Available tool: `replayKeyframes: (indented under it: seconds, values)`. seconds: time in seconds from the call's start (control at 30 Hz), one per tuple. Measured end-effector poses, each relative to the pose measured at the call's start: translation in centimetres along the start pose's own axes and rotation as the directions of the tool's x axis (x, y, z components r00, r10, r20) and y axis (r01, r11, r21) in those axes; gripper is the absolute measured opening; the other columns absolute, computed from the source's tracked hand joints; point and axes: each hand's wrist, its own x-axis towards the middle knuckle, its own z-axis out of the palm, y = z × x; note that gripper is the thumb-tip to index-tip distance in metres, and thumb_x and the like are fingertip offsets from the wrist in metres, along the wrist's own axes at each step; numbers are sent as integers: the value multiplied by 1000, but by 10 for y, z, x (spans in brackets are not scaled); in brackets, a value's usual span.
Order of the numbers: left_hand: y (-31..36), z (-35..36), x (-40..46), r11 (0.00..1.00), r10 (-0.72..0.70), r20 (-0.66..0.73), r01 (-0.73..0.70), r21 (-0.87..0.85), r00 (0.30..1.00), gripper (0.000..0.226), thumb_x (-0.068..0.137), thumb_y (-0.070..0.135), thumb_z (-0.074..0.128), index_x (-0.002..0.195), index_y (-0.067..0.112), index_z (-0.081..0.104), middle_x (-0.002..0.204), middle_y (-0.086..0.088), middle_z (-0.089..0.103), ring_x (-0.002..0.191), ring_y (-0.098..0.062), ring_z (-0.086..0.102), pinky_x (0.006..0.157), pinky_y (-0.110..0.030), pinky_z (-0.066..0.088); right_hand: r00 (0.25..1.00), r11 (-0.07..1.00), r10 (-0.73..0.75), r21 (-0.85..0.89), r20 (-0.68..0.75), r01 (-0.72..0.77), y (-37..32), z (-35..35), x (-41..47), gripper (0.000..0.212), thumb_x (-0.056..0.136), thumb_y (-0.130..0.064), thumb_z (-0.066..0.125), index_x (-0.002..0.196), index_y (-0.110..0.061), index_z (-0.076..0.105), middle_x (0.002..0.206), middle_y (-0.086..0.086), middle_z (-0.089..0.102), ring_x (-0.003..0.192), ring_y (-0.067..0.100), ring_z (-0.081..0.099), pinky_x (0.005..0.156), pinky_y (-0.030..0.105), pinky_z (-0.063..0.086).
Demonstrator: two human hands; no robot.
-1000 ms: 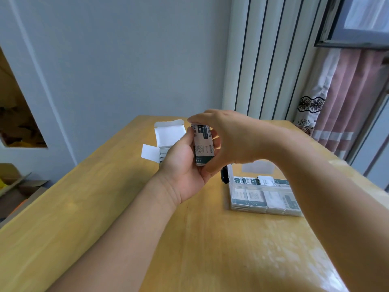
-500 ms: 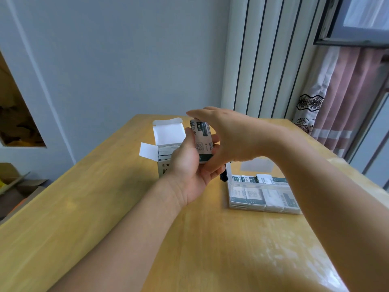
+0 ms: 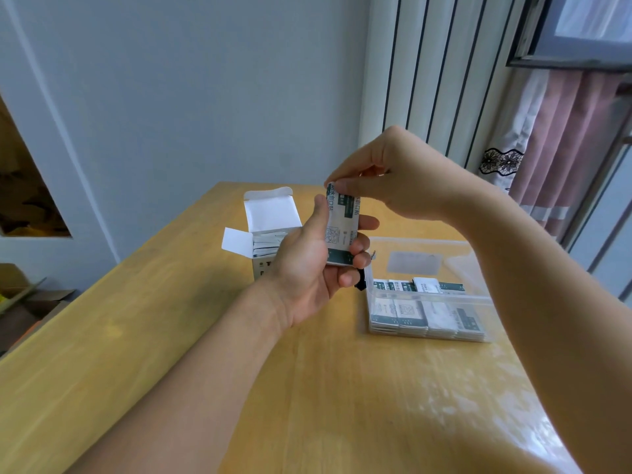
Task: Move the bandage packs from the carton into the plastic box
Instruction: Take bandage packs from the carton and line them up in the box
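Several white-and-green paper bandage packs (image 3: 342,227) held upright above the wooden table (image 3: 171,336); left hand (image 3: 309,268) grips their lower part, right hand (image 3: 393,179) pinches the top edge; open white cardboard carton (image 3: 270,230) behind; clear plastic box (image 3: 427,302), part-filled, at right.

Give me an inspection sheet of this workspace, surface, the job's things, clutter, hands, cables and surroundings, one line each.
Surface: wooden table, glossy, with glare at the near right.
Job's things: white carton stands open at the far side, packs visible inside; clear plastic box to its right holds rows of bandage packs; one stack of packs is held upright above the table.
Clutter: a small dark object at the plastic box's left edge, cannot tell what.
Hands: left hand grips the stack of packs; right hand pinches its top edge.
Cables: nothing seen.
Surroundings: grey wall, white ribbed panel, pink curtain, window frame, cardboard box on the floor at left.
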Motion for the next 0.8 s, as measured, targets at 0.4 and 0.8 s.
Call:
replayKeyframes:
  seconds: [0.4, 0.8]
  values:
    - [-8, 7, -2, 984, 46, 13, -47, 173, 999, 70, 104, 56, 21, 117, 2, 63, 72, -7, 57, 55, -13, 54, 41, -21, 38, 963, 942, 201, 233, 179, -240, 1, -11, -10, 10, 93, -16, 70, 90, -8, 76, 74, 8, 77, 57, 13, 69, 53, 20, 55]
    - [-20, 13, -2, 883, 97, 29, -100, 459, 995, 47, 104, 45, 38, 105, 9, 68, 105, -13, 66, 70, -16, 62, 49, -25, 49, 804, 833, 548, -240, 229, -499, 63, -71, -52, 6, 90, -25, 71, 91, -25, 77, 82, 6, 77, 61, 8, 60, 58, 23, 48]
